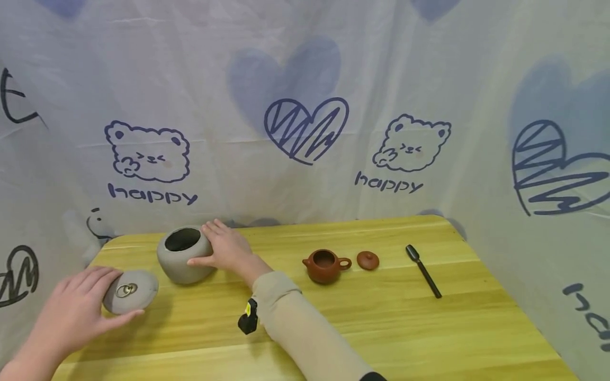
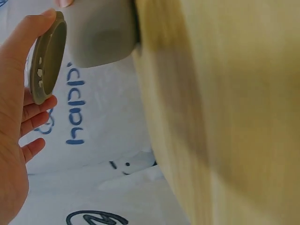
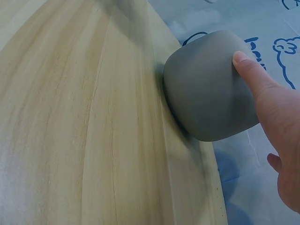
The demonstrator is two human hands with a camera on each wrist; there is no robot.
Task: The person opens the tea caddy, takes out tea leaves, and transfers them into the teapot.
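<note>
Left hand (image 1: 78, 304), one, lower left of the head view: I grip the lid (image 1: 143, 297) by its rim, thumb on one edge, fingers on the other. Lid: grey, round, tilted, held clear of the table (image 1: 381, 328); metal ring (image 1: 125, 290) on its upper face; pale flecks along the rim in the left wrist view.

Right hand (image 1: 226, 246), one, left of centre: I grip the jar (image 1: 183, 269) by its right side, thumb on the near wall, fingers at the far side. Jar: grey, rounded, dark mouth uncovered, upright on the table, left of the frame, just beyond the lid.

Teapot (image 1: 324, 271), one, right of centre: red-brown, uncovered, spout left, handle right. Teapot cover (image 1: 368, 260), one: red-brown, flat on the table just right of the teapot.

Scoop (image 1: 425, 274), one, dark, right of frame: slanting, bowl end upper left, handle lower right.

Cloth (image 1: 214, 79), pale, behind the table: printed hearts, bear faces, "happy".
</note>
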